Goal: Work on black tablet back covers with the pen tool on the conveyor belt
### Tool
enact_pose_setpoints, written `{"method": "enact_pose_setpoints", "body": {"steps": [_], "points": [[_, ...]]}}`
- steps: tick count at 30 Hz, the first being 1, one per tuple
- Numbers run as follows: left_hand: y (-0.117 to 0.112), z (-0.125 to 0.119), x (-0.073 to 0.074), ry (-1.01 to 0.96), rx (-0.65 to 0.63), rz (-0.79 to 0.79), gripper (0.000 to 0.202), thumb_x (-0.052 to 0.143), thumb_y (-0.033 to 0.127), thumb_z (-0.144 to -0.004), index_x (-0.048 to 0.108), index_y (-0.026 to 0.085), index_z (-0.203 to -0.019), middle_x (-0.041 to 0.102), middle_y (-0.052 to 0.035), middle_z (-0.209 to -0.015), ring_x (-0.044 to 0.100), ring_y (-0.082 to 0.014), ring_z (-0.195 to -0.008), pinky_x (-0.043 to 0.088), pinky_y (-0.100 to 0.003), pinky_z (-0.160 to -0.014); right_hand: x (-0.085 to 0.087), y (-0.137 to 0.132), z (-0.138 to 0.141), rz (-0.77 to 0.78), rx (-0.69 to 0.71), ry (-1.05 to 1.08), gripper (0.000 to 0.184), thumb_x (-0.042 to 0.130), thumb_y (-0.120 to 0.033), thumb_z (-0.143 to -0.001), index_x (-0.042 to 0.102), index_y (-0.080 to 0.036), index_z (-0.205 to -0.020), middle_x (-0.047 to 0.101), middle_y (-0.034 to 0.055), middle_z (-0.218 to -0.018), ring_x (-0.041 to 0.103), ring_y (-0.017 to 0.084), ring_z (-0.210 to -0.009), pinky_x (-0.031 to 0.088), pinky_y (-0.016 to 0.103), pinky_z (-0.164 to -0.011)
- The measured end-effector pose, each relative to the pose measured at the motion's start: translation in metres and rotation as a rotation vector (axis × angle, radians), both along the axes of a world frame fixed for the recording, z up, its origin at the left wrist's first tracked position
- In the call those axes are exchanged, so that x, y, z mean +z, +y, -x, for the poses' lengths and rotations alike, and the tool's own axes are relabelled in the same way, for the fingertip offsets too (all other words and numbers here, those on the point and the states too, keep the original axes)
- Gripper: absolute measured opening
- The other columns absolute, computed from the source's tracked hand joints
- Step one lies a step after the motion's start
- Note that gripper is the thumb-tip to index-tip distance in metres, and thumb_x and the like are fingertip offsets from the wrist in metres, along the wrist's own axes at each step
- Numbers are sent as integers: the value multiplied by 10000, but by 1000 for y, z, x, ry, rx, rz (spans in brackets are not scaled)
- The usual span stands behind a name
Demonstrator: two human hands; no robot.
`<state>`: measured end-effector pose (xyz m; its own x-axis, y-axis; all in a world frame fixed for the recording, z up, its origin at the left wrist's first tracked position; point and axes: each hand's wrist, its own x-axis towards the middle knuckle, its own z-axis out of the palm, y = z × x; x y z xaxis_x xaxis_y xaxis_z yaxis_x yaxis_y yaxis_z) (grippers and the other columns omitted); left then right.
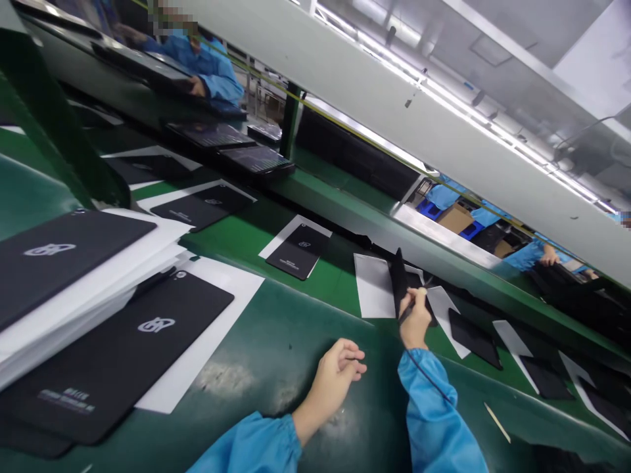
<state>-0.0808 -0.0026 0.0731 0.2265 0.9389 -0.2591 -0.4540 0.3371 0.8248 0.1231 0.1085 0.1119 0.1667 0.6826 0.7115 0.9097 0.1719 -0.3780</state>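
My right hand [415, 318] is closed at the near edge of a black tablet-like cover panel [398, 282], which is tilted up nearly edge-on above a white sheet [372, 284] on the green belt. A thin black cord [428, 373] runs from that hand along the blue sleeve; its attachment is unclear. My left hand [335, 374], fingers loosely bent and apart, hovers over the dark green worktop [276, 341] holding nothing. To its left lies a black panel with a white logo [142, 341] on white paper, beside a stack of panels and sheets [89, 263].
More black panels [298, 253] lie on white sheets along the green belt [340, 289]. A thin pale stick [497, 422] rests at right. A green post [54, 118] rises at left. Beyond the ledge, a co-worker's blue sleeve [219, 72] and other people are visible.
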Motion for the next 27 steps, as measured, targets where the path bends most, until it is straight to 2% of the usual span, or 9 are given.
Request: {"method": "enact_pose_setpoints", "body": {"steps": [4,7,9,11,15,18,20,24,27], "points": [[3,2,-1,7,60,-68,248,713,221,-761,586,196,-973,727,-91,-989,735,-216,-834,558,-361,-793,35,-13,-45,-186,-84,78,331,423,-377,-1002,651,-137,-992,666,82,-891,636,202,-780,490,317,-765],[7,7,1,53,197,-133,342,744,271,-777,583,193,-1068,711,-134,-1127,706,-252,-1026,507,-419,-973,45,-44,-60,-262,-121,135,308,499,-399,-988,657,-143,-927,683,78,-911,655,226,-869,491,355,-850],[9,12,4,66,272,-154,422,761,296,-780,582,199,-1150,667,-150,-1263,652,-262,-1160,455,-426,-1059,40,-71,-60,-241,-91,190,285,557,-409,-969,649,-155,-880,713,71,-869,679,232,-865,495,366,-875],[9,14,8,36,243,-148,473,772,314,-778,590,205,-1201,648,-145,-1321,633,-268,-1201,454,-414,-1065,30,-95,-55,-146,5,269,257,603,-407,-953,632,-171,-855,737,60,-819,704,232,-843,508,372,-884],[5,12,12,-76,-3,-59,319,739,352,-798,663,173,-1051,764,-115,-1053,725,-277,-992,550,-389,-896,12,-128,-43,27,97,282,210,602,-370,-964,675,-179,-921,766,66,-917,725,230,-888,528,396,-930],[0,8,11,-69,-34,-4,280,718,305,-799,645,186,-1041,780,-70,-940,747,-242,-871,573,-355,-814,11,-142,-40,-4,57,136,193,630,-319,-947,722,-179,-1042,761,88,-1029,726,249,-949,535,414,-950],[-1,6,11,-63,-47,14,343,706,257,-791,610,205,-1117,780,-49,-931,751,-225,-855,577,-336,-794,15,-150,-36,-30,100,165,222,621,-301,-953,715,-180,-1114,767,83,-977,737,240,-866,566,411,-879],[-1,6,12,-67,-58,12,382,688,192,-778,574,214,-1142,777,-43,-952,750,-215,-887,573,-306,-786,17,-167,-13,30,349,581,327,542,-345,-997,581,-199,-1287,762,47,-829,695,184,-579,576,340,-570],[-1,7,11,-61,-53,11,294,701,201,-787,574,203,-1051,772,-40,-919,747,-202,-845,564,-284,-751,9,-176,4,135,460,835,257,541,-335,-1004,574,-209,-1226,750,29,-764,665,162,-499,521,275,-450]]}}
